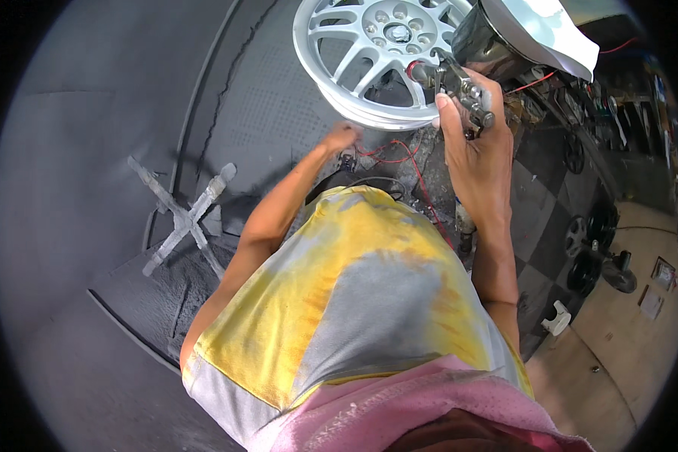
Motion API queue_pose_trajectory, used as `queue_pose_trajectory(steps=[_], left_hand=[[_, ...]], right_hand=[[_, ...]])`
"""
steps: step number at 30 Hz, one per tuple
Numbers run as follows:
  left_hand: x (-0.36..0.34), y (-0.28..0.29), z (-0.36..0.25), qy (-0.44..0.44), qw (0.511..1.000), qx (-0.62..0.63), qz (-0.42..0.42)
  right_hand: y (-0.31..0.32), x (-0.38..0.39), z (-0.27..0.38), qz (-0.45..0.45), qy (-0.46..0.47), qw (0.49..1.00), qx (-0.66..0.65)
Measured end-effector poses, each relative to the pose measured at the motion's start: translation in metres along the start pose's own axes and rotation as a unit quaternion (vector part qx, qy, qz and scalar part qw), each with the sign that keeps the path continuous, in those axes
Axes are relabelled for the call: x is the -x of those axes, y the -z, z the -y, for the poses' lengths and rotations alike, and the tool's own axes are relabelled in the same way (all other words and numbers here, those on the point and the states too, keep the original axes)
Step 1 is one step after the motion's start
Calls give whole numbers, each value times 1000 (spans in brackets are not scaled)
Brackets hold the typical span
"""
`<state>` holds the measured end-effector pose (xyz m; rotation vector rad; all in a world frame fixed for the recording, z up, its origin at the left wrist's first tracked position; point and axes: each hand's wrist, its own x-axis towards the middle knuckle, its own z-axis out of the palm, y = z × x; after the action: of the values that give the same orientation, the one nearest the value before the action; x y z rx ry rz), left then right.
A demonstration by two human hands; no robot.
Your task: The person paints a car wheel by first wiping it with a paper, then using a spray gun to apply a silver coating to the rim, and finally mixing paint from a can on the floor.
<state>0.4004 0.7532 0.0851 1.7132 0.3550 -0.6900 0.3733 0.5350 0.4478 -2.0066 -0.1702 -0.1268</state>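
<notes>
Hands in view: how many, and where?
2: the left hand, blurred, by the lower rim of the silver wheel, contact unclear; the right hand, gripping the spray gun. No others show.

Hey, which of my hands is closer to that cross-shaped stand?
Left. In view, your left hand is above and right of the cross-shaped stand, near the wheel; your right hand is farther right, holding the spray gun.

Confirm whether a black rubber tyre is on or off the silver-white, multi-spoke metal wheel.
Off: the wheel shows a bare pale rim lip along its visible edge, with no tyre around it.
</notes>
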Motion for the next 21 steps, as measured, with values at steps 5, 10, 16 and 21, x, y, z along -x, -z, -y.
queue_pose_trajectory(steps=[5,10,16,21], left_hand=[[-18,26,5,20,959,270,-88],[-13,5,-7,14,940,325,-106],[-8,-10,-9,36,941,326,-81],[-5,-29,-4,52,923,376,-67]], right_hand=[[-17,-9,12,-1,-10,1000,0],[-22,-3,16,24,-22,997,-74],[-15,-1,10,-20,-10,998,-56],[20,15,3,-64,-87,994,-22]])
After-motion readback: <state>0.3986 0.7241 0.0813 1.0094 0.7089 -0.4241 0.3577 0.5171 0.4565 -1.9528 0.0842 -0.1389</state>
